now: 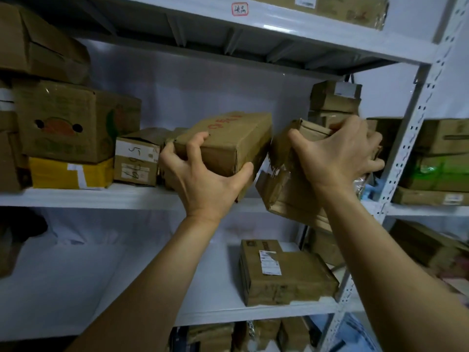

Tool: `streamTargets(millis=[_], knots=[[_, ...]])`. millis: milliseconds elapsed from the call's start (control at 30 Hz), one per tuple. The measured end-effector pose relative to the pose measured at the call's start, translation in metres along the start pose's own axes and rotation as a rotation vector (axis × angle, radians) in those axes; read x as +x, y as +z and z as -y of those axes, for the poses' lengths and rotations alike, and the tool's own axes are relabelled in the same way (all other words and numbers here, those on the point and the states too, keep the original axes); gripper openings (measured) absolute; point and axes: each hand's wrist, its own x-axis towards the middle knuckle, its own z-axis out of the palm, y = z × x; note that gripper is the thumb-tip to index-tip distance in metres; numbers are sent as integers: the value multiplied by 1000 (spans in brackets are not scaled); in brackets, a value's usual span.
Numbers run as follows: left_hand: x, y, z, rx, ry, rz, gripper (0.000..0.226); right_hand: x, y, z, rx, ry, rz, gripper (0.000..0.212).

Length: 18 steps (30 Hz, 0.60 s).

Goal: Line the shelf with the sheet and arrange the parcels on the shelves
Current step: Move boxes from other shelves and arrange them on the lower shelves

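Your left hand (203,179) grips the near end of a brown parcel (228,141), fingers curled over its top, thumb under, just above the middle shelf (101,196). At its 3 o'clock, your right hand (340,153) clutches a crumpled parcel (284,189), tilted off the shelf edge.

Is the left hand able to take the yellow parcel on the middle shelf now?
Probably not yet. The left hand already grips a brown box with red writing. The yellow parcel lies further left, under a printed carton, so its top is blocked too.
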Motion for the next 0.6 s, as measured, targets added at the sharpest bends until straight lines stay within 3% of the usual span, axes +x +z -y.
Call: streamTargets(millis=[133,333,600], knots=[[-30,-3,-5,12,12,43,77,-14,-17,-34,-67,31,52,71],[-85,-16,7,117,-44,258,83,-44,-27,-88,-201,123,188,76],[-142,-30,85,379,-127,528,87,-120,28,-156,-257,320,439,78]])
